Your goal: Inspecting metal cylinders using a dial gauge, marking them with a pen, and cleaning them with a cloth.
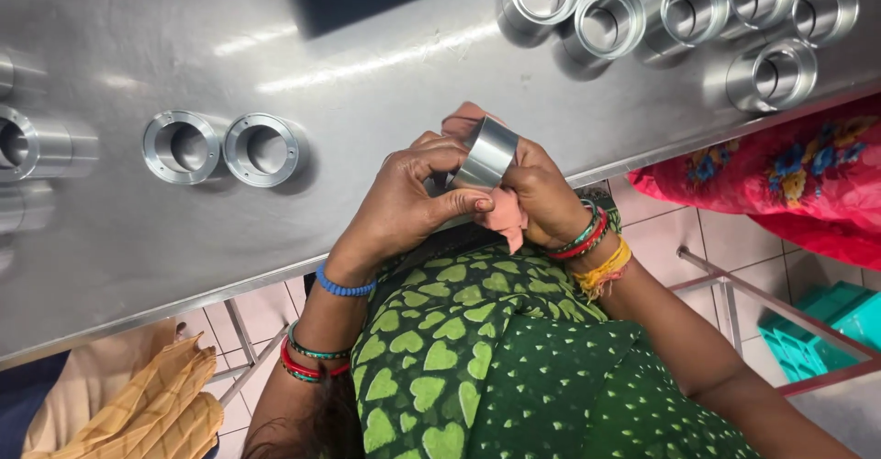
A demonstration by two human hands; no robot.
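A metal ring (485, 153) is held between both hands just above the near edge of the steel table (385, 64), close to the body. The left hand (404, 204) is closed around the ring from the 8 o'clock side, thumb and fingertips pressed on its outer wall. The right hand (541, 197) is closed on it from the 4 o'clock side, with a pink cloth (507, 216) bunched between palm and ring. The cloth is seen both above and below the ring.

For a good wipe, it is judged that the ring should be gripped by its rim only, and the cloth kept flat against the wall while the ring is turned, so that no fingermarks are left on the polished face.

Two finished rings (223, 148) are laid side by side at 10 o'clock, well apart from the hands. A cluster of rings (697, 18) is stood at 1 o'clock. More rings (27, 147) are partly cut off at 9 o'clock
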